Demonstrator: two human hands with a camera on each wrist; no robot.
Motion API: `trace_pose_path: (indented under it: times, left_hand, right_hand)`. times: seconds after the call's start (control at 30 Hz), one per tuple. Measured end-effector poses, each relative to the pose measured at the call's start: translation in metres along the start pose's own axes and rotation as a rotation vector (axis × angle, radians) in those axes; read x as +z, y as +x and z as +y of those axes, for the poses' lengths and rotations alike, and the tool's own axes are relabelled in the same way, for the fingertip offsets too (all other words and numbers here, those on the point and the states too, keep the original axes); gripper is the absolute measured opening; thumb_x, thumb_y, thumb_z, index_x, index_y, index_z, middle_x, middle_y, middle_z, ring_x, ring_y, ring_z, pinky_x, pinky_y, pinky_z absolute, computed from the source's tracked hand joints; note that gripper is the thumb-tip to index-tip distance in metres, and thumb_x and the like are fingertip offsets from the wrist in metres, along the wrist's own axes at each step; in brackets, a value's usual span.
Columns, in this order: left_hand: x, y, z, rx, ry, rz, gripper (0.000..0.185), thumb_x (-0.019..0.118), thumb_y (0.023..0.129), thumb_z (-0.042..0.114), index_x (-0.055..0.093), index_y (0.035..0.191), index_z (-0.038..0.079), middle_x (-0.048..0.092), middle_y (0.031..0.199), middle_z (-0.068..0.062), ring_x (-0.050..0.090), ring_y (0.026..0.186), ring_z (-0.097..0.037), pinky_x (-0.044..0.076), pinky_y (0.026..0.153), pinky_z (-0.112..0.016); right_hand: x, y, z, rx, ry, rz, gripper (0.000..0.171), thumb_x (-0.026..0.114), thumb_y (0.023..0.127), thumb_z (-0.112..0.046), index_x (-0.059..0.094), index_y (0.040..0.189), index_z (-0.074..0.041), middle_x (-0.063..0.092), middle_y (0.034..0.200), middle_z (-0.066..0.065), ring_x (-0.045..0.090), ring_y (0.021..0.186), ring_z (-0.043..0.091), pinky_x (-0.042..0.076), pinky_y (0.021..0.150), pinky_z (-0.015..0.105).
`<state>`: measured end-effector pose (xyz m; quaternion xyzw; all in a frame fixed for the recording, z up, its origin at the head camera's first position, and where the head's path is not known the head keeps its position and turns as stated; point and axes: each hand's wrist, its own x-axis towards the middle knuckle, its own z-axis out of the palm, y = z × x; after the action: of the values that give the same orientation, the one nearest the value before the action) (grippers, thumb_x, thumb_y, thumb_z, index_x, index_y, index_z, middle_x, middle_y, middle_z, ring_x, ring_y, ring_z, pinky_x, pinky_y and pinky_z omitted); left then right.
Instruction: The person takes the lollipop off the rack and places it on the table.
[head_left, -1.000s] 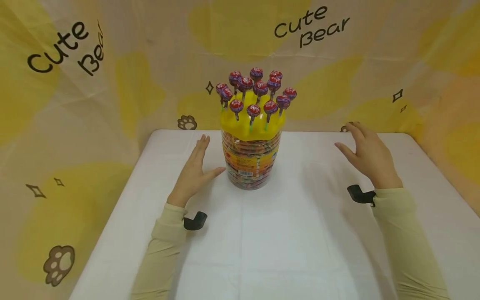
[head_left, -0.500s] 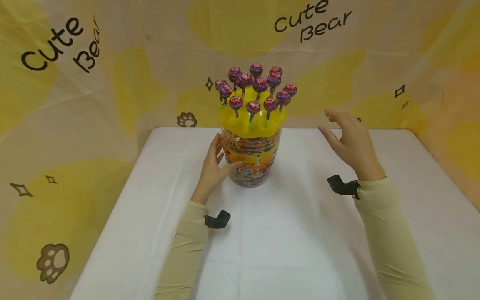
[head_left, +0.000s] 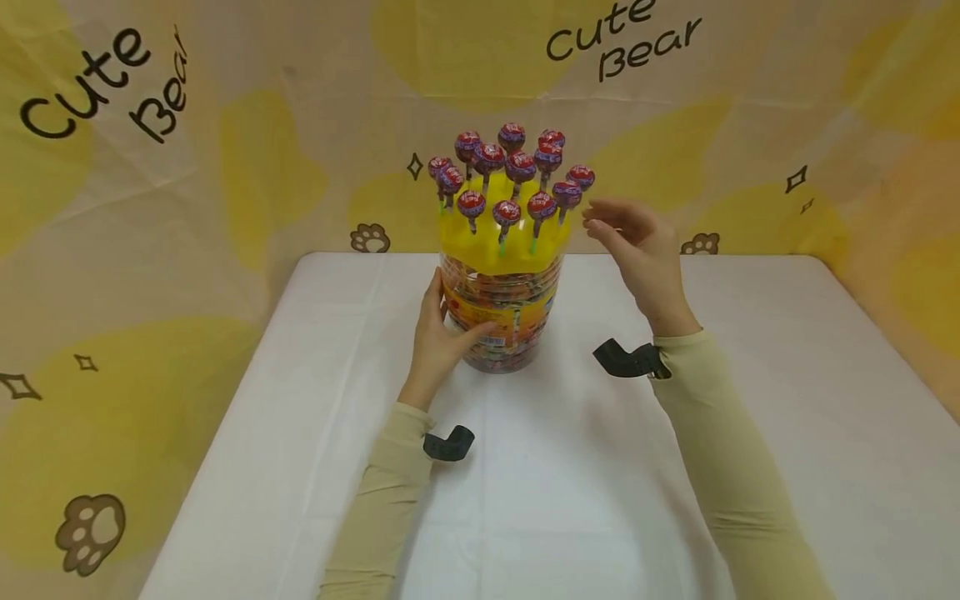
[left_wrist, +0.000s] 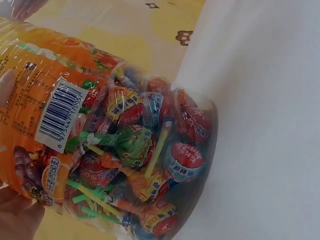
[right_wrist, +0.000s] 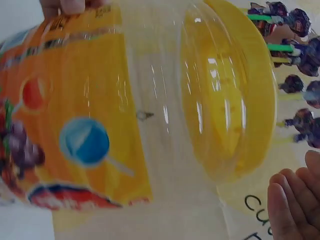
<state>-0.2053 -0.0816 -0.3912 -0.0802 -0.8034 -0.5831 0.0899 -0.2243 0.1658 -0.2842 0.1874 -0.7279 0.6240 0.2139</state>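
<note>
Nearest the viewer, two cream sleeves [head_left: 390, 500] reach forward over the white worktop [head_left: 585, 500], each wrist carrying a small black camera mount [head_left: 448, 444]. The left hand [head_left: 442, 333] rests against the left side of a clear plastic lollipop jar [head_left: 498, 317], fingers extended along its wall and the thumb laid across the front label near the barcode [left_wrist: 57, 115]; the fingers lie fairly straight against the plastic rather than wrapping round it. The jar stands upright near the middle of the worktop, towards its far edge, and is packed with wrapped lollipops [left_wrist: 145, 150] with green and yellow sticks. The right hand [head_left: 637, 246] hovers beside the jar's upper right, level with the yellow lid [head_left: 498, 242], with its fingers loosely spread and slightly bent, holding nothing; it is close to the lid's edge but not touching it. In the right wrist view its fingertips [right_wrist: 292, 200] show just below the lid's rim. Standing up from the lid is a cluster of red and purple lollipops on sticks [head_left: 510, 171], planted upright in holes across its top. Behind everything hangs a beige and yellow backdrop [head_left: 225, 125] printed with paw marks and the words "Cute Bear".
</note>
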Motion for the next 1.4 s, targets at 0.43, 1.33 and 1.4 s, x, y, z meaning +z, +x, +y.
trace_pose_path:
  times: [0.43,1.33,1.4]
  left_hand:
    - [0.001,-0.001,0.000,0.011,0.045,0.001,0.103,0.078,0.079,0.027,0.009,0.152,0.009,0.018,0.154,-0.011,0.020,0.141,-0.025,0.025,0.113,-0.039]
    - [-0.003,-0.004,0.002,0.002,0.011,0.009,0.099,0.078,0.079,0.024,0.013,0.152,0.010,0.021,0.153,-0.010,0.022,0.140,-0.023,0.026,0.113,-0.039]
    - [-0.003,-0.004,0.002,0.004,0.007,0.009,0.099,0.078,0.079,0.024,0.013,0.152,0.011,0.021,0.153,-0.009,0.022,0.140,-0.023,0.026,0.113,-0.039]
  right_hand:
    - [0.019,0.007,0.000,-0.002,0.101,0.060,0.015,0.065,0.087,-0.002,0.068,0.102,0.002,0.068,0.099,0.004,0.063,0.092,0.020,0.052,0.087,0.026]
    - [0.022,0.015,-0.011,-0.008,0.287,0.200,0.007,0.066,0.085,0.003,0.069,0.089,-0.001,0.064,0.090,0.010,0.060,0.077,0.021,0.053,0.080,0.026]
    - [0.018,0.014,-0.010,0.013,0.345,0.204,0.006,0.067,0.084,0.004,0.069,0.089,0.001,0.064,0.091,0.012,0.060,0.078,0.021,0.053,0.080,0.025]
